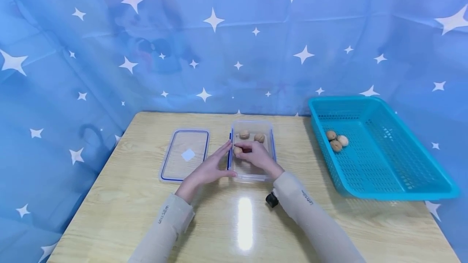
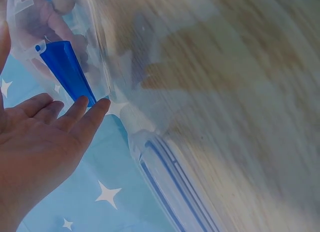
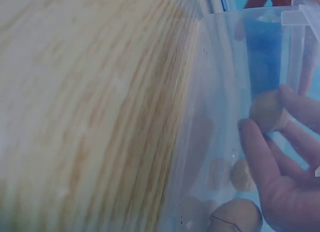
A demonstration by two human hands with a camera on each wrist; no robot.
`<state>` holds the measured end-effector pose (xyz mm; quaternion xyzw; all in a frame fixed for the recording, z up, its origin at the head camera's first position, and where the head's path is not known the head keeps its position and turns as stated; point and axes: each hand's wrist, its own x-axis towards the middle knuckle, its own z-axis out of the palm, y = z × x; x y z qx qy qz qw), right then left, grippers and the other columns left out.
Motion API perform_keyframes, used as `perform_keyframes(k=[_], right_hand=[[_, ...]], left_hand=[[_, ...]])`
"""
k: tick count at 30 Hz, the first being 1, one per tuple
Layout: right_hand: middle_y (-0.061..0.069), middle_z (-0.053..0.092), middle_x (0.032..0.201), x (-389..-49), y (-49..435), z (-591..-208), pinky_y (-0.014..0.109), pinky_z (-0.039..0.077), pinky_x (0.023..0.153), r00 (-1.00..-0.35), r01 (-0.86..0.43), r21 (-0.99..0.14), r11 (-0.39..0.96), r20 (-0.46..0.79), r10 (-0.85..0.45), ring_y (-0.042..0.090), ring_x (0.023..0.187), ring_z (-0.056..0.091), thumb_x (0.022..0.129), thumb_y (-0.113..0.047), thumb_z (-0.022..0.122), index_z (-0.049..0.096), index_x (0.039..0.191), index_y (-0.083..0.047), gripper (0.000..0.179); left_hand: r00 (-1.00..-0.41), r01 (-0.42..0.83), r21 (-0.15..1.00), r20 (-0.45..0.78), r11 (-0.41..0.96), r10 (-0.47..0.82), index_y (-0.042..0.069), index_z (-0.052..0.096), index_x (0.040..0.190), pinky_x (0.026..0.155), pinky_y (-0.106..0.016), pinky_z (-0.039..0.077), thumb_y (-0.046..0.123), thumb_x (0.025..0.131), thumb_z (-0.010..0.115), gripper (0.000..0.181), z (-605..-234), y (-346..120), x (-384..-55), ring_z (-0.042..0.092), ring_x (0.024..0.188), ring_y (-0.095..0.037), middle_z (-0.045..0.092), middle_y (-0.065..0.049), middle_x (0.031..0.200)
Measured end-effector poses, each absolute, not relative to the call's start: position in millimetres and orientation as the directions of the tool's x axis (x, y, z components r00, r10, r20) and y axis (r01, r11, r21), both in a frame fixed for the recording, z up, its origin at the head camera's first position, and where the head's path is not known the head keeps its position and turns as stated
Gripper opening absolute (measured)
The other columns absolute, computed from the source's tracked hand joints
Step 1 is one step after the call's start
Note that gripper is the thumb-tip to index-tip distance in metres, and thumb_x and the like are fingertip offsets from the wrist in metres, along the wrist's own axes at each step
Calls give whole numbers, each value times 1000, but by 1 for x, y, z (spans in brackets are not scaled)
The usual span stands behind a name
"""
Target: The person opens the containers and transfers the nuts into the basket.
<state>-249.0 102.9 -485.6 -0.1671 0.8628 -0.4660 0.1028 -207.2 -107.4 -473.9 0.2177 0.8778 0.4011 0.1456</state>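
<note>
A clear plastic box point(image 1: 251, 177) with blue side clips stands in the middle of the table. Inside it, my right hand point(image 1: 256, 155) pinches a walnut point(image 3: 267, 111) between thumb and fingertips, near the left wall. Two other walnuts lie toward the box's far end, one at the left point(image 1: 244, 134) and one at the right point(image 1: 259, 137). My left hand point(image 1: 210, 169) rests along the outside of the box's left wall, its fingers stretched out. In the left wrist view those fingertips reach the blue clip point(image 2: 67, 71).
Left of the box lies its clear lid point(image 1: 175, 153) with a blue seal and a white square label. At the right stands a turquoise basket point(image 1: 384, 153), with three walnuts point(image 1: 336, 145) at its left side. A starry blue curtain point(image 1: 234, 44) hangs behind the table.
</note>
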Motion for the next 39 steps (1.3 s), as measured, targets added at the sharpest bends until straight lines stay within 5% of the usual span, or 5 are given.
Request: perform_keyframes(k=[9,29,35,39], right_hand=[[18,67,127,-247,107,-484,42,55,102,-950,-94,-883,461,-60,-307,32,118,65,90,-20,75,63,128,-2,44],[17,64,134,-249,108,-482,45,54,103,-955,-182,-927,329,88,-283,35,119,64,92,-20,72,62,133,-3,46],[19,63,135,-245,127,-451,46,50,108,-964,-148,-958,244,85,-251,35,123,61,92,-18,72,62,132,-3,45],[16,65,133,-234,155,-414,31,53,103,-972,-165,-953,254,113,-208,21,118,63,93,-21,72,61,133,-5,45]], left_hand=[[-849,276,760,-94,589,519,16,15,161,125,-57,18,34,86,78,100,-471,-105,-208,12,156,-31,6,1,170],[-853,346,627,-100,699,512,16,18,161,124,-53,25,50,81,78,105,-466,-107,-213,17,155,-28,7,2,170],[-857,345,636,-88,691,508,14,18,161,124,-54,25,48,83,78,104,-464,-106,-215,18,155,-30,8,1,170],[-860,339,628,-95,700,502,14,18,161,124,-53,25,48,82,78,105,-462,-104,-214,19,154,-30,8,2,170]])
